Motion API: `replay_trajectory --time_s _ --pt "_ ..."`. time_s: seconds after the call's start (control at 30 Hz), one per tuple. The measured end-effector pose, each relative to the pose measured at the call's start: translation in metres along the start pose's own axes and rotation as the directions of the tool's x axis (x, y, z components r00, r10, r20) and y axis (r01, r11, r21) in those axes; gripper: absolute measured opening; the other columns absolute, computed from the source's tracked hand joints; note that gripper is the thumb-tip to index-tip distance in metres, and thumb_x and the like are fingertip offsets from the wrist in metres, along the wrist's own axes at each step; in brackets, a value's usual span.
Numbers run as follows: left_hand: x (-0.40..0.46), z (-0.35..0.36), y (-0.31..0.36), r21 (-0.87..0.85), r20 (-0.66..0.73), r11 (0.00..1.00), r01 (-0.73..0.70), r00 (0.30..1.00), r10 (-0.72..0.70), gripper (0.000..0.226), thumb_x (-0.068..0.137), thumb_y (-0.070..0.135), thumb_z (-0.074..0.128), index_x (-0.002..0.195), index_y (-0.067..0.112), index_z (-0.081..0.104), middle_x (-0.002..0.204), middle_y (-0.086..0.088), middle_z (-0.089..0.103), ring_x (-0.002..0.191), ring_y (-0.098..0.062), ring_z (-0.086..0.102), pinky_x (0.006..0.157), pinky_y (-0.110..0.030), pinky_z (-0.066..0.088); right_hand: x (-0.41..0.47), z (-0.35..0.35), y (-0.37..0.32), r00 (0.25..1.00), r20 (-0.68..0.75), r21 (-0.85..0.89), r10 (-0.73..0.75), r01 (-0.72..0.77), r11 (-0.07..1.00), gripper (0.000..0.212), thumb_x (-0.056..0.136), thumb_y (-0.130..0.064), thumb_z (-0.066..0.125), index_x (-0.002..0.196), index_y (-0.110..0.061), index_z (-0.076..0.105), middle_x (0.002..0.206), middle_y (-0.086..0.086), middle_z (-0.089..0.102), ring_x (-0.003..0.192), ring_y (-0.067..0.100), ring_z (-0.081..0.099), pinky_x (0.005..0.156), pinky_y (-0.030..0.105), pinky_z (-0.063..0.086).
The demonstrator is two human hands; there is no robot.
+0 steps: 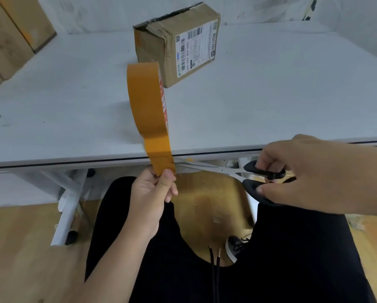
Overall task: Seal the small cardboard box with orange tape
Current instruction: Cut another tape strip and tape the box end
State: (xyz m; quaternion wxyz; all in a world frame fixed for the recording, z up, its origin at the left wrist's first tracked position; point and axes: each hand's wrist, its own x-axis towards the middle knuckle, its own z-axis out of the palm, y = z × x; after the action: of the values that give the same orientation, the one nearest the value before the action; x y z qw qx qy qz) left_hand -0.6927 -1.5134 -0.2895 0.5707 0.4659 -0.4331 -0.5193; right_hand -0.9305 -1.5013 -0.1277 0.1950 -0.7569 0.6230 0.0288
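Observation:
The small cardboard box [176,43] stands on the white table [270,95], far centre, with a white shipping label on its right side. Its top flaps are dark-edged and look unsealed. An orange tape roll [147,99] hangs in the air in front of the box, seen edge-on. A pulled-out strip [160,154] runs from it down to my left hand [152,195], which pinches the strip's end below the table edge. My right hand [310,176] grips black-handled scissors [226,170]. Their blades meet the strip's right edge just above my left thumb.
Larger cardboard boxes [10,33] are stacked at the far left of the table. The table's white legs [67,206] stand on a wooden floor below. My dark trousers and a grey shoe [235,248] fill the bottom of the view.

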Motion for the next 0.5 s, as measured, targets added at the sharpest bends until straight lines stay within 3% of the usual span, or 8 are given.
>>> replay_trajectory --time_s 0.13,0.5 --pt "-0.001 0.0 -0.001 0.0 0.011 1.0 -0.004 1.0 0.004 0.038 0.064 0.067 0.073 0.07 0.031 0.066 0.056 0.0 0.057 0.048 -0.011 0.043 0.051 -0.017 0.04 -0.001 -0.001 0.0 1.0 0.019 -0.037 0.015 -0.015 0.999 0.046 0.048 -0.07 0.037 0.083 -0.043 0.049 0.092 -0.021 0.058 0.088 -0.005 0.048 0.068 0.022 0.042" --pt "-0.005 0.003 -0.004 -0.077 0.034 0.997 0.019 0.999 -0.016 0.039 0.065 0.066 0.073 0.072 0.028 0.065 0.057 0.003 0.057 0.049 -0.011 0.045 0.05 -0.018 0.039 0.003 -0.004 -0.013 0.996 0.073 -0.084 0.044 -0.038 0.996 0.037 0.052 -0.064 0.041 0.081 -0.042 0.046 0.089 -0.019 0.057 0.083 -0.005 0.048 0.068 0.017 0.041"
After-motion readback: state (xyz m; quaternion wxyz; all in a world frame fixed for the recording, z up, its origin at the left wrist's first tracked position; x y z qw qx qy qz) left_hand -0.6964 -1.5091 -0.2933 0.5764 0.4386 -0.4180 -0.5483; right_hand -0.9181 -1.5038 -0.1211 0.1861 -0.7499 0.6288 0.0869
